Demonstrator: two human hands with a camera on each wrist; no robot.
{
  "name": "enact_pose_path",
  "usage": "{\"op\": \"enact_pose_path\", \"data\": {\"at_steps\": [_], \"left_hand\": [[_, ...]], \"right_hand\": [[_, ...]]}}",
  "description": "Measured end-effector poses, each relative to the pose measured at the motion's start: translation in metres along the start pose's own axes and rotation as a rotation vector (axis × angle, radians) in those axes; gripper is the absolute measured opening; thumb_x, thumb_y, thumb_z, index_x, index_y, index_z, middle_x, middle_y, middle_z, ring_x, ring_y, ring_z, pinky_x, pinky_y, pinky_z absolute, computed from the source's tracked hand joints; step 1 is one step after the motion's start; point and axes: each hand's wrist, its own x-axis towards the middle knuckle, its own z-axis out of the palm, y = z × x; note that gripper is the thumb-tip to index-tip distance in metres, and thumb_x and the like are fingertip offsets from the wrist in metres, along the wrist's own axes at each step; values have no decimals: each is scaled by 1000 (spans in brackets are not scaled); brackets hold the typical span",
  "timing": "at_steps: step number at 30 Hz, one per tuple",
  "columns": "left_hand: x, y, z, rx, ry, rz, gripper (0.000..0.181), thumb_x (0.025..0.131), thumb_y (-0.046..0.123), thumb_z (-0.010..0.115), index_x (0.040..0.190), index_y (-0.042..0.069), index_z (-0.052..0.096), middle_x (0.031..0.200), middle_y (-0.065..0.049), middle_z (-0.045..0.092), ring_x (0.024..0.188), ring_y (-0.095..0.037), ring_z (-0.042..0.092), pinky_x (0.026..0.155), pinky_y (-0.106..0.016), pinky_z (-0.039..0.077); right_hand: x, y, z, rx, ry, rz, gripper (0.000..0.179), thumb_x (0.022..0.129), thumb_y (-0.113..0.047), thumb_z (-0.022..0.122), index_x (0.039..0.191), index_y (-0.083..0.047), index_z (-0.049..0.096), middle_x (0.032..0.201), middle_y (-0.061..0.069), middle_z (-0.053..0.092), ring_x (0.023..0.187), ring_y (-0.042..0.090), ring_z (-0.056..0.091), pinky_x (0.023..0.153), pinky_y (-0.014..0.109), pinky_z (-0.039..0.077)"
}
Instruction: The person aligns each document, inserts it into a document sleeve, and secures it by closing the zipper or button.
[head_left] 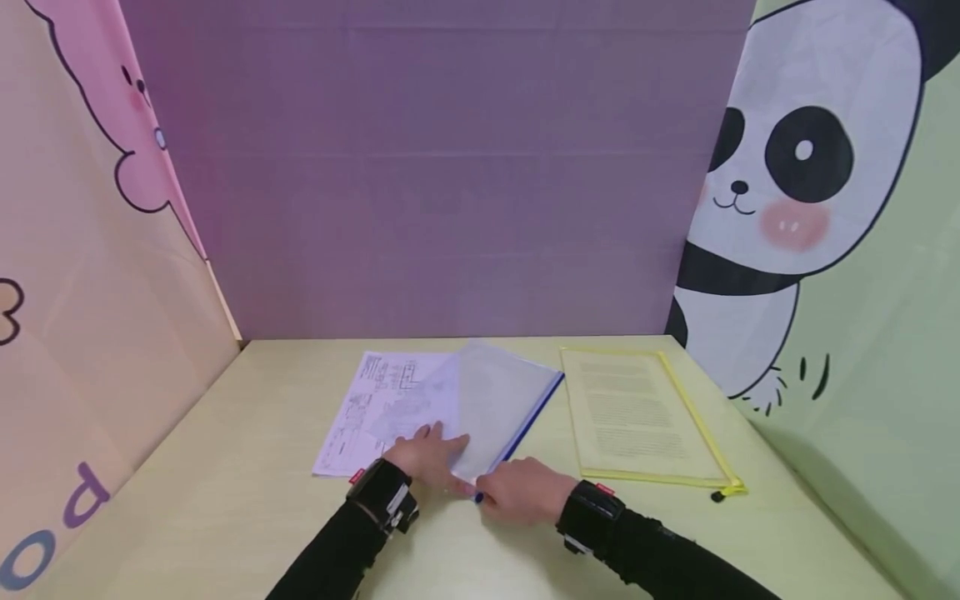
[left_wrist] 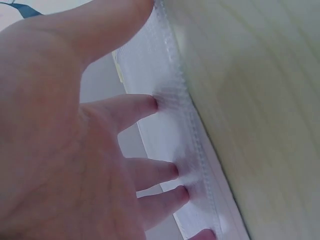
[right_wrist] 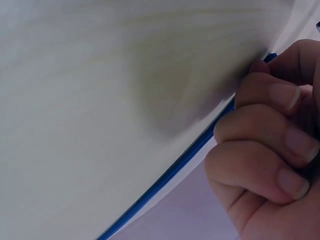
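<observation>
A clear zip document bag [head_left: 504, 392] with a blue zipper [head_left: 534, 414] down its right side lies slanted on the table. My left hand [head_left: 427, 460] rests on its lower part, fingers spread. In the left wrist view, the fingertips [left_wrist: 172, 170] press on the bag near its ribbed edge. At the bag's near corner my right hand [head_left: 525, 490] pinches the zipper's blue pull [head_left: 479, 498], mostly hidden by the fingers. The other right fingers are curled in the right wrist view. A printed sheet [head_left: 408, 367] lies left of the bag, partly covered by it.
To the right lies a yellow-edged zip bag [head_left: 633, 412] with a printed page inside and a black pull [head_left: 717, 496] at its near corner. A purple panel [head_left: 450, 183] stands behind the pale table [head_left: 187, 500]. Cartoon-printed walls flank both sides.
</observation>
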Motion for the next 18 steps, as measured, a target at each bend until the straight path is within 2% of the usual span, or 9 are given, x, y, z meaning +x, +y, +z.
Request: {"op": "enact_pose_path", "data": {"at_steps": [8, 18], "left_hand": [[-2, 3, -2, -15, -3, -8, 90, 79, 66, 75, 154, 24, 46, 161, -24, 30, 147, -44, 28, 114, -67, 26], [-1, 3, -3, -7, 1, -12, 89, 79, 66, 75, 153, 25, 48, 159, -23, 34, 145, -42, 33, 112, -66, 30]], "right_hand": [[1, 4, -1, 5, -3, 7, 13, 98, -24, 62, 88, -18, 65, 68, -8, 49, 59, 8, 47, 55, 27, 42], [1, 9, -1, -19, 37, 9, 15, 96, -25, 65, 83, -18, 61, 69, -7, 49, 60, 9, 46, 54, 28, 42]]}}
